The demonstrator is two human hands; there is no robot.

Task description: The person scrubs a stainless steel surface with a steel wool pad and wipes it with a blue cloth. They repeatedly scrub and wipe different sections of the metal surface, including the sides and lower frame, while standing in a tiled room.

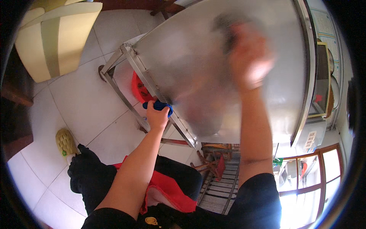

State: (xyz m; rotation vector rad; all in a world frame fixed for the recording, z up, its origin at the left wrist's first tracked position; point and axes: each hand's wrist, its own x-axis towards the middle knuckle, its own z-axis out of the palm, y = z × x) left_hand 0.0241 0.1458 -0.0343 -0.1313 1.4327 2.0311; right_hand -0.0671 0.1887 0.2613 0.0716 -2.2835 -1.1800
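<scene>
My right hand (251,54), blurred by motion, is over the brushed stainless steel surface (183,54) of a metal-framed table or stand. A dark grey thing (224,24), perhaps a cloth or scrubber, shows at its fingers; blur hides its exact form. My left hand (157,118) grips a bundled dark blue cloth (163,106) at the steel frame's near-left edge (153,83). Faint reflections of hand and arm show in the metal.
Beneath the frame sits a red plastic basin (137,87) with dark bits inside. A cream chair (65,37) stands at upper left on white floor tiles (85,94). A slatted metal rack (217,189) and a small wooden stool (208,163) lie beyond the lower edge.
</scene>
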